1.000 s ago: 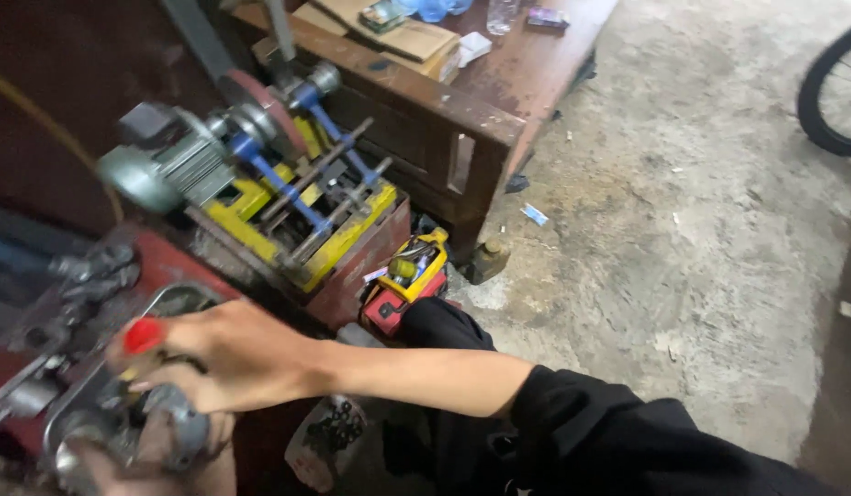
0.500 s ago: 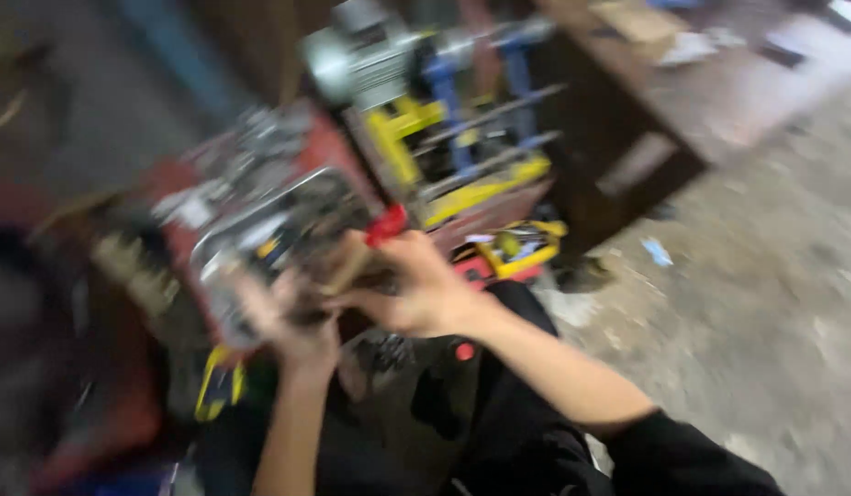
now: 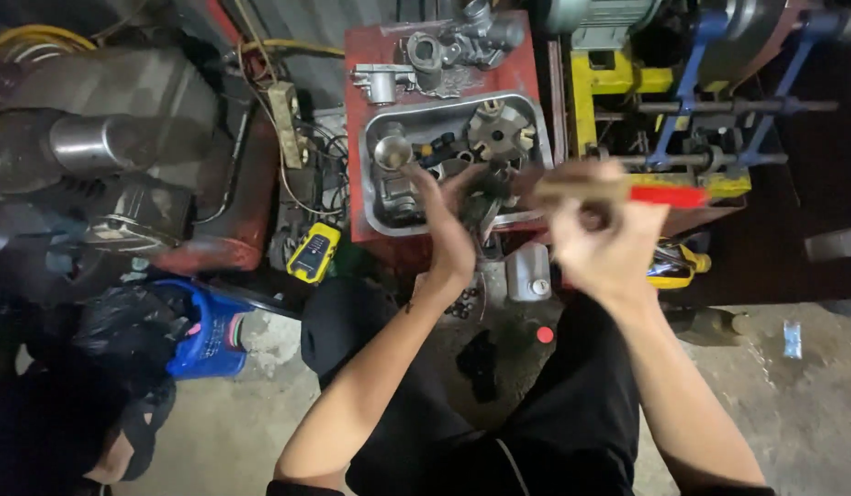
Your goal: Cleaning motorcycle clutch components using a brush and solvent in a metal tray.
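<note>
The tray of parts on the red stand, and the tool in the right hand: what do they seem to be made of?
The tray looks like bare metal, probably steel or aluminium: dull silver with a rolled rim. The parts in it look like grey cast metal. The tool in the right hand is blurred; its red end looks plastic, its tan part perhaps wood.

Right hand (image 3: 602, 241) and red-tipped tool (image 3: 627, 192) motion-blurred; grip unclear. Left hand (image 3: 447, 223) hides tray (image 3: 375, 216) parts.
</note>
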